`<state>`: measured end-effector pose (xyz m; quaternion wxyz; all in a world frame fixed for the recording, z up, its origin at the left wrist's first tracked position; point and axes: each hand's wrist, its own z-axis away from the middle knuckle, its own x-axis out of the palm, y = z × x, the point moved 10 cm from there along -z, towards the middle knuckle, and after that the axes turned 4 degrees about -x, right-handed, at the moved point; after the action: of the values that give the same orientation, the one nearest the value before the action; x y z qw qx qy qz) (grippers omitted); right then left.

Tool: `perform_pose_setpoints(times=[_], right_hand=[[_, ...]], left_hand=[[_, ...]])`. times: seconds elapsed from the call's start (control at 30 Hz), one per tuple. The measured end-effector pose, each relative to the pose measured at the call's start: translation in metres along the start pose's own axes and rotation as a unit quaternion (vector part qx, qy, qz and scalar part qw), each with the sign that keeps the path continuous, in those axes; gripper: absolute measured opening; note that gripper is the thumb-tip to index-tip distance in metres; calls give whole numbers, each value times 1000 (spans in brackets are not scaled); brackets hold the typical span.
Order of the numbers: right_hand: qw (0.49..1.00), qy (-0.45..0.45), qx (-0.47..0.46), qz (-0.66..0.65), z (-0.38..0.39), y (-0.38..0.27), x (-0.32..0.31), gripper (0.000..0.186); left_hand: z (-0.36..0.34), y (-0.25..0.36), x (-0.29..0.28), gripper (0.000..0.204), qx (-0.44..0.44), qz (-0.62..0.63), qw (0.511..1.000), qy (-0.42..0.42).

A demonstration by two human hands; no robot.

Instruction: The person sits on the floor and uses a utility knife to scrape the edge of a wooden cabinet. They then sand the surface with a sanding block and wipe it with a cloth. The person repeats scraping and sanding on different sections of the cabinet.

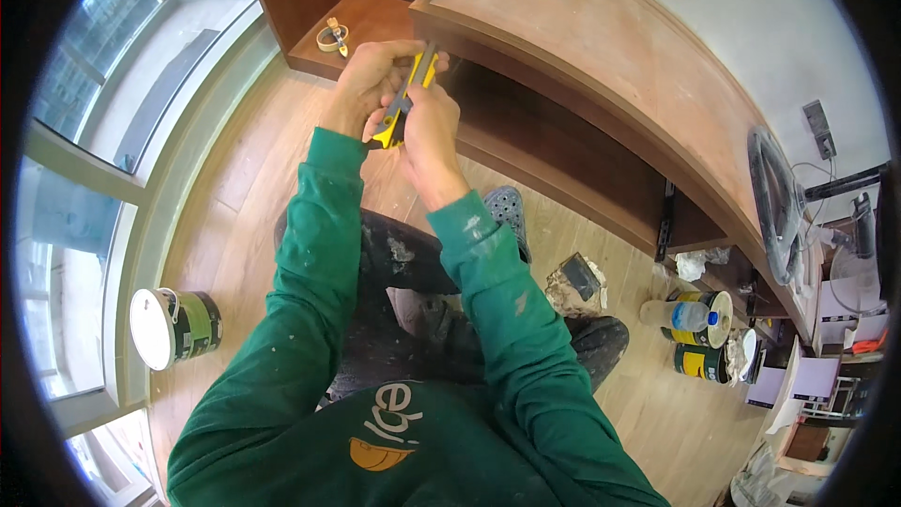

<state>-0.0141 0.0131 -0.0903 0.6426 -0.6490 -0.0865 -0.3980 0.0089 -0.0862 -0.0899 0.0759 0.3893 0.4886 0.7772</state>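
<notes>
My left hand [364, 80] and my right hand [430, 136] are both closed on a yellow and grey utility knife [411, 94], angled up toward the corner of a wooden desk top [563, 9]. My left fingers wrap near its upper part, and my right thumb lies along its body. Whether the tip touches the desk edge I cannot tell. On a low brown shelf [310, 42] to the left of my hands lies a roll of tape [330, 38] with a small brush-like tool [339, 36] across it.
A white-lidded bucket [174, 329] stands by the window [84, 66] at left. At right are several paint cans [699, 361], a water bottle [676, 314] and a putty-smeared tool [577, 286] on the wooden floor [235, 178]. My grey clog [507, 211] is below the desk.
</notes>
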Motion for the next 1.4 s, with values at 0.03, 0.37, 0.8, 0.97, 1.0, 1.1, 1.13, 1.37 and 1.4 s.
perform_pose_setpoints(times=[0.03,0.37,0.8,0.97,1.0,1.1,1.13,1.37,1.4], right_hand=[[1000,8,-9,-7,3,0,-7,11],[995,63,-49,54,44,-5,-86,19],[998,20,-37,56,12,-13,-45,21],[999,-11,-32,19,-3,-12,-14,17],[1000,-6,-30,6,-5,-11,-9,17],[999,-1,-22,-33,-7,-7,3,18],[999,0,-23,-40,-7,-5,5,18],[997,9,-31,-71,-10,0,23,12],[997,10,-29,-76,-10,-1,24,11]], left_hand=[[-2,1,-5,36,16,-29,999,24],[-16,12,-8,38,158,78,982,73],[-29,12,-19,20,195,28,976,91],[-18,16,-29,28,163,-63,976,132],[-22,9,-31,29,90,-84,987,100],[-16,8,-16,31,36,-65,997,31],[-8,10,-4,32,26,-58,998,16],[1,16,-13,38,8,-112,994,16],[1,16,-16,38,3,-134,990,31]])
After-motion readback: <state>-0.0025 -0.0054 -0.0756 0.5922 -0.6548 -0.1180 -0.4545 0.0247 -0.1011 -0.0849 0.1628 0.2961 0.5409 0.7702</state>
